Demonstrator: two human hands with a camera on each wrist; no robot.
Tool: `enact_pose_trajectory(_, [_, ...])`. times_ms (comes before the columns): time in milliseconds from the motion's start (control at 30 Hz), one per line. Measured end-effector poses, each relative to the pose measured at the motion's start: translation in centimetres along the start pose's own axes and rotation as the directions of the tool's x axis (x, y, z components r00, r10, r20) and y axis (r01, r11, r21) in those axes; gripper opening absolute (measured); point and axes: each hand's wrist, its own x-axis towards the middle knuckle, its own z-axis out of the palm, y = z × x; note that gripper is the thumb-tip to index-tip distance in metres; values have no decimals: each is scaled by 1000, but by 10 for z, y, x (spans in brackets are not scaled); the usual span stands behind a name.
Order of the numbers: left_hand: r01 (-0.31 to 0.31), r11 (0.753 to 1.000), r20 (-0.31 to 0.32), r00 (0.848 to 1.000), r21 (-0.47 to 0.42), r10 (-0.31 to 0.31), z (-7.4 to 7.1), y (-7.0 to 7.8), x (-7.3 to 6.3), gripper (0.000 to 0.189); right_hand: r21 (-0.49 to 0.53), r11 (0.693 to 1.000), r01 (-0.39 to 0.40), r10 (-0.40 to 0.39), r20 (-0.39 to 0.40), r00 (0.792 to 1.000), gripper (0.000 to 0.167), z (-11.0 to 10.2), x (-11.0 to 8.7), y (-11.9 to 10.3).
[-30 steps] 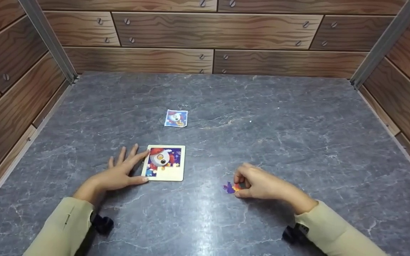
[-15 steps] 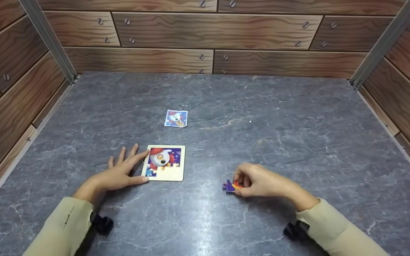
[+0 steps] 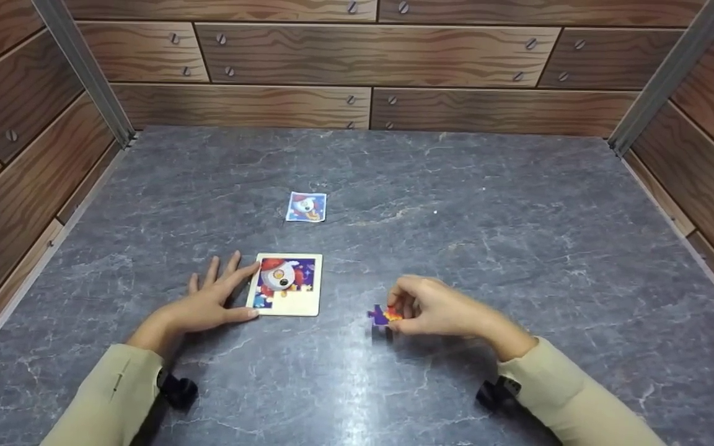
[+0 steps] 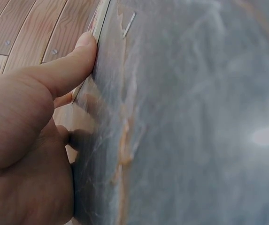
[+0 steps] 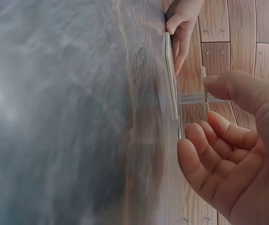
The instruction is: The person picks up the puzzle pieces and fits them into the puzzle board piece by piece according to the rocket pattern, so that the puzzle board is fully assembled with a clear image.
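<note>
A square jigsaw puzzle board (image 3: 295,305) with a cream frame lies on the table, its upper part filled with a cartoon picture and its lower right bare. My left hand (image 3: 205,303) rests at the board's left edge, fingers spread, with thumb and index fingertip touching the frame. To the right of the board, my right hand (image 3: 434,306) pinches a purple and orange puzzle piece (image 3: 379,315) between thumb and index finger. That piece is raised off the table, with its shadow below. In the right wrist view the puzzle piece (image 5: 205,93) shows edge-on as a thin strip.
A small picture card (image 3: 307,207) with a similar cartoon lies beyond the board. The grey marbled table (image 3: 518,248) is enclosed by wood-patterned walls (image 3: 369,56) at the back and sides.
My right hand has lifted the puzzle piece off the table and moved it a little to the left. The left hand and the board have stayed in place.
</note>
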Motion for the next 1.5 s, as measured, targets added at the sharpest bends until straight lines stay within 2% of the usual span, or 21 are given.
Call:
enact_pose_trajectory(433, [-6, 1000, 10, 1000, -13, 6, -1, 1, 0, 83, -33, 996, 85, -86, -34, 996, 23, 11, 26, -17])
enact_pose_trajectory(767, [11, 1000, 2, 1000, -9, -11, 1, -1, -1, 84, -7, 997, 71, -71, -41, 997, 24, 26, 54, -26])
enact_pose_trajectory(933, [6, 1000, 8, 1000, -10, -6, 0, -1, 0, 84, -13, 994, 108, -109, -67, 992, 24, 35, 69, -28])
enact_pose_trajectory(1067, [2, 1000, 12, 1000, -10, -2, 0, -1, 0, 84, -56, 990, 133, -137, -76, 988, 23, 43, 80, -32])
enact_pose_trajectory(1300, [-8, 1000, 8, 1000, -21, 9, 0, -1, 0, 84, -68, 992, 102, -105, -52, 993, 25, 48, 99, -43])
enact_pose_trajectory(1500, [-11, 1000, -3, 1000, -6, 11, 0, -1, 1, 84, -92, 990, 106, -111, -50, 993, 25, 54, 112, -45])
